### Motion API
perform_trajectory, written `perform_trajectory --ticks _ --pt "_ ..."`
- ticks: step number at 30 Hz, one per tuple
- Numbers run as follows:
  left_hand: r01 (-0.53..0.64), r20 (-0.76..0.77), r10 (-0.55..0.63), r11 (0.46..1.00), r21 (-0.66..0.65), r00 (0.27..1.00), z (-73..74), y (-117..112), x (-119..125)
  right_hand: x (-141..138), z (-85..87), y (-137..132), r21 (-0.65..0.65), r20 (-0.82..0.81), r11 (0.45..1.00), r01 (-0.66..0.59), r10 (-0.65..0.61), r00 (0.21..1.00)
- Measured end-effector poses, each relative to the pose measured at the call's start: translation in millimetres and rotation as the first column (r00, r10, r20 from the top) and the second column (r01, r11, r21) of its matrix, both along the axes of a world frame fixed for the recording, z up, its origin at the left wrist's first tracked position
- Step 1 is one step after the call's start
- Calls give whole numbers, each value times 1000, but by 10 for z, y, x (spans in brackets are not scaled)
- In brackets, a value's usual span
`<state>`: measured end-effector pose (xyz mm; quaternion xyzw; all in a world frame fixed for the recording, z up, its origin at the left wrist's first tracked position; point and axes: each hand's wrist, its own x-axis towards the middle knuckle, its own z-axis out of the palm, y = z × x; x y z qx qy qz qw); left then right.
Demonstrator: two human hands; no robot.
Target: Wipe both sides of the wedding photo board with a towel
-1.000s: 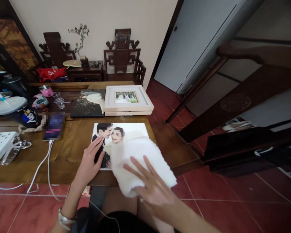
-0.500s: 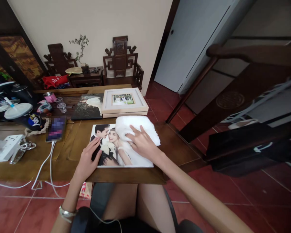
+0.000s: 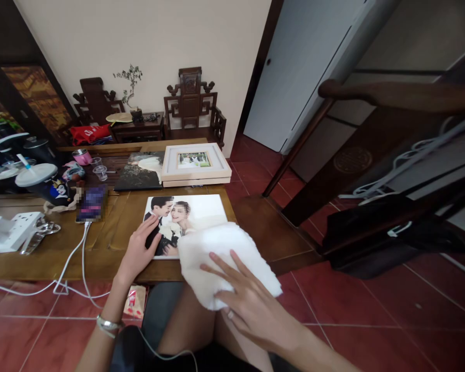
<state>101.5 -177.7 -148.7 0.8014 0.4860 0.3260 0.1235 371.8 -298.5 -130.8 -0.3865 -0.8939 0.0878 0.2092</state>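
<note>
The right hand (image 3: 250, 306), fingers spread, presses the soft, light white towel (image 3: 220, 253) onto the photo print (image 3: 203, 209) at the table (image 3: 112, 232) edge. The left hand (image 3: 137, 253), flat, pins its left side. The print appears rigid and slick: grip its edges.

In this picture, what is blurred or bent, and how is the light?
Head view: soft, even daylight, no hard shadows, dimmer at far left. Head view: wide-angle bending makes the door and the handrail lean. Head view: the phone screen and one face on the photo print are pixelated; the right hand on the white towel looks sharp.
</note>
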Motion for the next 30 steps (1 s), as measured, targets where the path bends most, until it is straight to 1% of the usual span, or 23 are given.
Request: perform_trajectory --ticks 3,5,9,11,12,13,15,20,22,23,24,26,28,30 --pt "-2 7 2 1000 1 1000 -11 3 -3 74 21 203 2 12 999 40 -40 999" --pt "2 9 -2 1000 2 1000 -26 7 -6 126 26 445 8 30 996 84 -84 996" --pt "3 8 -3 1000 8 1000 -58 15 -13 154 44 1026 -14 80 981 195 -193 978" --pt "-5 5 5 1000 4 1000 -66 16 -16 121 59 1219 -33 91 971 237 -233 968" --pt "-9 4 9 1000 0 1000 -68 16 -16 99 64 1258 -38 94 968 248 -244 965" --pt "-12 4 12 1000 -6 1000 -68 16 -17 77 66 1254 -38 97 968 248 -244 965" --pt "-14 10 14 1000 -13 1000 -67 15 -17 44 55 1120 -28 95 976 217 -214 972" --pt "-18 20 19 1000 -22 1000 -73 12 -15 21 -17 460 22 21 997 73 -73 997" --pt "-24 19 25 999 -31 1000 -80 10 -15 24 -26 289 23 4 999 22 -22 1000" --pt "-27 19 27 999 -33 999 -84 9 -15 25 -22 253 17 1 1000 -1 1 1000" --pt "-28 18 29 999 -35 999 -88 7 -16 25 -13 251 9 0 1000 -17 17 1000" --pt "-28 13 29 999 -39 999 -93 3 -18 25 18 346 -6 0 1000 -29 29 1000" --pt "-21 4 22 999 -48 1000 -95 -2 -20 23 49 549 -15 7 1000 -10 10 1000" --pt "-12 -1 12 999 -53 1000 -94 -7 -18 21 66 811 -13 28 999 30 -29 999"
